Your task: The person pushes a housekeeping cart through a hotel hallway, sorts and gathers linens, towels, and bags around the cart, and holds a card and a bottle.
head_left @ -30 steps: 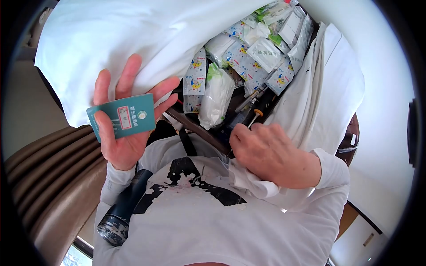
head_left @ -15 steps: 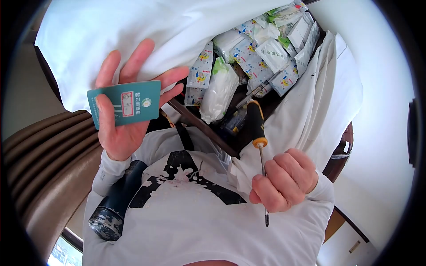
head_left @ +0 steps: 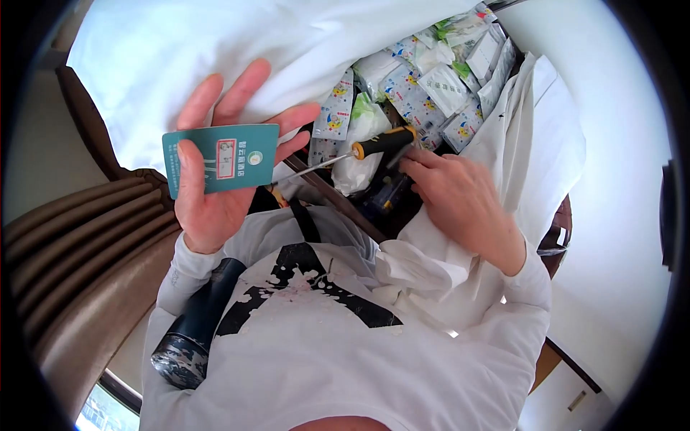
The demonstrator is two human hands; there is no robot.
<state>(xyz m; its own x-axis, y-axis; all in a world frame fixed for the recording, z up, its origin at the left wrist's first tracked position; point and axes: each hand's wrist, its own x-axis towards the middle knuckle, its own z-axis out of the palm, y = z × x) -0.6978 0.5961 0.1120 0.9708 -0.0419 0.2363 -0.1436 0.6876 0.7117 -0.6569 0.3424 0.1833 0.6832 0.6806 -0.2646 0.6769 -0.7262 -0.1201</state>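
My left hand (head_left: pixel 223 165) is palm up, its thumb pressing a green printed card (head_left: pixel 241 159) against the palm while the other fingers stretch out. The screwdriver (head_left: pixel 384 141), with its black and yellow handle, lies across the open drawer (head_left: pixel 338 197). Its shaft points toward my left hand, and the tip is hard to make out there. Over the drawer, my right hand (head_left: pixel 453 190) is back up, fingertips pinched on a slim grey object (head_left: pixel 397 158) just below the screwdriver handle. Printed sachets (head_left: pixel 411 90) and a white plastic-wrapped packet (head_left: pixel 359 144) fill much of the drawer.
White cloth (head_left: pixel 215 43) drapes over the far side, with more white fabric (head_left: pixel 517 144) at the right. A dark cylindrical bottle (head_left: pixel 198 323) rests against my left forearm. Brown ribbed upholstery (head_left: pixel 93 244) stands at the left.
My right hand has let go of the screwdriver and moved up into the drawer area. The screwdriver has turned from nearly upright to lying across the drawer. My left hand shifted slightly right with the card.
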